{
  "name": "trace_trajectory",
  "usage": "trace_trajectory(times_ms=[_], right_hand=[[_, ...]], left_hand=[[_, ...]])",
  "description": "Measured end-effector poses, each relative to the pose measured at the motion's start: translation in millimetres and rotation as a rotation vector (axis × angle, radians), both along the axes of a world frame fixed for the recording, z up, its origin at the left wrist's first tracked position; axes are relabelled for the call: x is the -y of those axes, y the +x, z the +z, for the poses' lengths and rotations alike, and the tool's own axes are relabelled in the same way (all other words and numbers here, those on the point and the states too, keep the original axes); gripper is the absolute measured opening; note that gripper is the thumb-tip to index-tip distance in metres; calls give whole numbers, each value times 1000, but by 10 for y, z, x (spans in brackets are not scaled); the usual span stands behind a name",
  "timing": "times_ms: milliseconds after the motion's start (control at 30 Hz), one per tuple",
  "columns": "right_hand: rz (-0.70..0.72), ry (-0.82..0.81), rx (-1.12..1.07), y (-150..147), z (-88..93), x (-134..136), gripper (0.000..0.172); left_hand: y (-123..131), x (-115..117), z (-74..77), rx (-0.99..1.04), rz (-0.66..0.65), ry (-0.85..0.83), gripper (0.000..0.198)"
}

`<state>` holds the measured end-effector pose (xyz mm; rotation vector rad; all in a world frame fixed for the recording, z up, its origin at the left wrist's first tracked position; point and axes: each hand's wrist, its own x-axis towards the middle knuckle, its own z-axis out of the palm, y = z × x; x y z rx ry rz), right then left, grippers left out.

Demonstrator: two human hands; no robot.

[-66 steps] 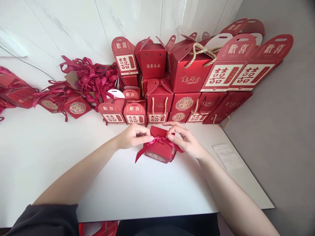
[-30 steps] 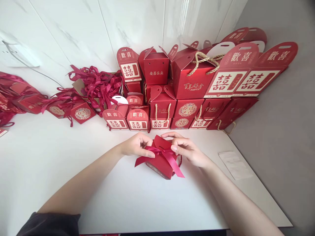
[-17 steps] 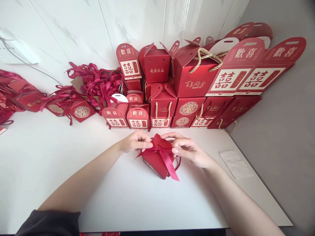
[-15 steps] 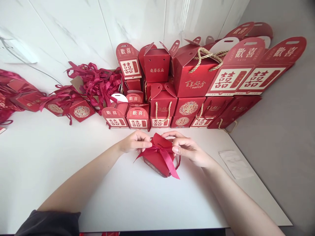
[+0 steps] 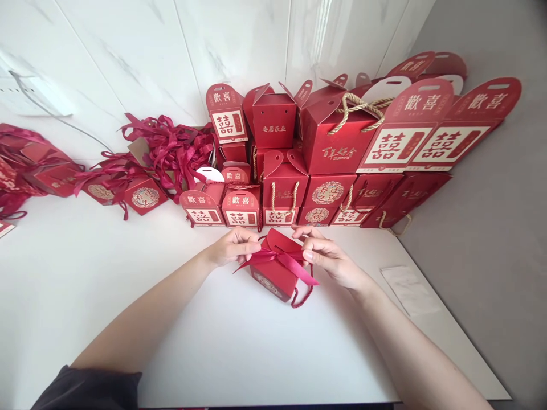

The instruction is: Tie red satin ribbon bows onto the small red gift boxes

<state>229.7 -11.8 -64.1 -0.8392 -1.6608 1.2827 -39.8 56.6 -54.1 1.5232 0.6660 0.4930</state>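
Observation:
A small red gift box (image 5: pixel 273 278) stands on the white table between my hands, with a gold-toned pattern low on its front. Across its top runs a magenta ribbon (image 5: pixel 294 266), knotted near the middle, one tail hanging over the front. My left hand (image 5: pixel 235 247) pinches the ribbon at the box's left side, thumb against forefinger. On the other side, my right hand (image 5: pixel 329 257) pinches the ribbon's right part between thumb and fingers, its forefinger raised. A dark red cord handle (image 5: pixel 302 298) loops out at the box's lower right.
Stacked red gift boxes (image 5: pixel 329 196) line the wall behind. A heap of magenta ribbons (image 5: pixel 171 148) lies left of them, beside ribboned boxes (image 5: pixel 144 195). A white paper sheet (image 5: pixel 408 290) rests on the right of the table (image 5: pixel 205 347). A cable (image 5: pixel 60 117) hangs from the wall socket.
Both hands have drawn the ribbon outward, so it lies straighter and tighter across the box. The hanging tail has swung up and right. The view has shifted slightly.

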Motion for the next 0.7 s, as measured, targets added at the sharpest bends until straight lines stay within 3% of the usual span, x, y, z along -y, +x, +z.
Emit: trace_trajectory(times_ms=[200, 333, 400, 467, 600, 700], right_hand=[[-34, 9, -27, -15, -34, -79, 35], [-256, 79, 11, -52, 52, -24, 22], [-423, 263, 99, -86, 136, 80, 21], [-490, 529, 240, -154, 222, 223, 12], [-310, 994, 543, -424, 293, 490, 15], [-260, 1117, 762, -674, 240, 569, 21]], left_hand=[[48, 4, 79, -44, -39, 15, 49], [40, 4, 186, -57, -106, -7, 45], [19, -4, 230, -46, -128, 8, 44], [4, -13, 267, -43, -121, 36, 44], [26, -4, 336, -84, -90, 55, 46], [79, 23, 370, -124, -69, 90, 47]])
